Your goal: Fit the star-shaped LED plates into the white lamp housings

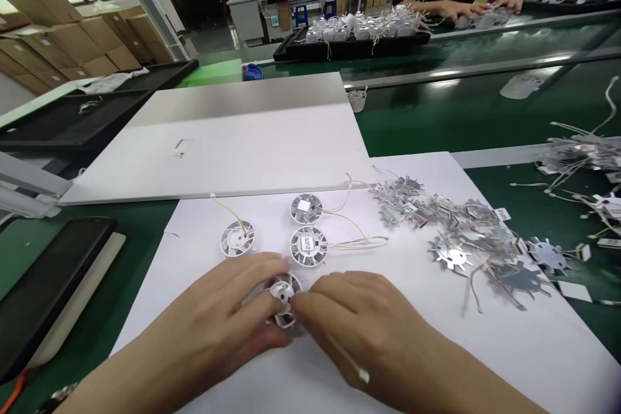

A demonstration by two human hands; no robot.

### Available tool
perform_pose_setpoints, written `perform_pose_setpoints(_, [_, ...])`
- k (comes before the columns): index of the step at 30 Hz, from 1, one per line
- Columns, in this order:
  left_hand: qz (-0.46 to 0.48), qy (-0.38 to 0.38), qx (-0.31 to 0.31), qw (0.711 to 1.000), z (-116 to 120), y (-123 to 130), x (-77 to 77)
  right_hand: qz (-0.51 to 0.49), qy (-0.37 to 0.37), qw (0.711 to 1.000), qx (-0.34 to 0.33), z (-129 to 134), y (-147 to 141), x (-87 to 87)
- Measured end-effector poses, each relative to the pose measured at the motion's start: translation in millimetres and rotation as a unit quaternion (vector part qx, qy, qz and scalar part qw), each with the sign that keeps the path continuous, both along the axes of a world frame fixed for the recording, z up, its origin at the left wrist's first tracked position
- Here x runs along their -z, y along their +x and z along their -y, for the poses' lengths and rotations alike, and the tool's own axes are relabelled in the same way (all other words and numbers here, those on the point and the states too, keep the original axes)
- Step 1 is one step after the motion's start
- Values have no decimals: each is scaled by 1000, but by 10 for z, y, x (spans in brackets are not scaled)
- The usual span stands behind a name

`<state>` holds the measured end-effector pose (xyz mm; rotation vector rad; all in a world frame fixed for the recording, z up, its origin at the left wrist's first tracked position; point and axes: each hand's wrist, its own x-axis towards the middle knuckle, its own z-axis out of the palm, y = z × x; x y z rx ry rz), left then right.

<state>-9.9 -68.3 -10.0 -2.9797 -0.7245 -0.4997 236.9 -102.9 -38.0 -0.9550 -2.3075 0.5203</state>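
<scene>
My left hand [228, 310] grips a round white plastic housing [283, 291] with a spoked rim, thumb and fingers around its left side. At its hub, my right hand [359, 317] is closed in a pinch. A thin wire with a small white connector [363, 375] trails out from the right hand. Beyond my hands lie a similar white housing [237, 238] with a yellow wire standing up, and two round housings, a near one [309, 246] and a far one [306, 208], bearing white labels and wires. The fingertips of my right hand are partly hidden.
To the right spreads a pile of silvery toothed plates [451, 226] with wires; more [592, 162] lie farther right. A white board [252, 136] borders the work sheet. A black phone-like slab [58, 284] is at left. Across the bench, a person's hands [466, 10] work near a loaded black tray [349, 48].
</scene>
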Motion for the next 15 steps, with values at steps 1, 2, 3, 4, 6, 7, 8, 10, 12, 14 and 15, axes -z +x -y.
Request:
perform_pose_setpoints(1, [4, -22, 0, 1000, 7, 5, 44, -25, -25, 999, 22, 5, 44, -13])
perform_pose_setpoints(2, [14, -43, 1, 999, 6, 11, 82, -43, -61, 996, 47, 6, 86, -31])
perform_pose_setpoints(3, [23, -57, 2, 998, -1, 19, 110, -52, -101, 991, 70, 1, 126, -54])
perform_pose_setpoints(4, [28, -64, 3, 998, -14, 31, 125, -49, -140, 985, 88, -9, 161, -80])
perform_pose_setpoints(6, [29, -52, 13, 998, -51, 71, 112, -17, -207, 973, 103, -32, 213, -127])
perform_pose_setpoints(7, [25, -42, 21, 999, -71, 97, 91, 3, -229, 968, 104, -41, 230, -145])
perform_pose_setpoints(8, [21, -33, 29, 999, -90, 123, 65, 20, -244, 964, 105, -44, 241, -160])
perform_pose_setpoints(10, [19, -20, 48, 998, -121, 164, 22, 47, -260, 958, 110, -38, 255, -184])
perform_pose_setpoints(12, [14, -14, 65, 998, -146, 179, 14, 59, -271, 954, 111, -27, 274, -222])
perform_pose_setpoints(14, [10, -11, 86, 996, -174, 167, 38, 28, -290, 951, 100, -36, 326, -279])
perform_pose_setpoints(15, [8, -11, 96, 995, -187, 156, 58, -6, -289, 952, 100, -54, 371, -307])
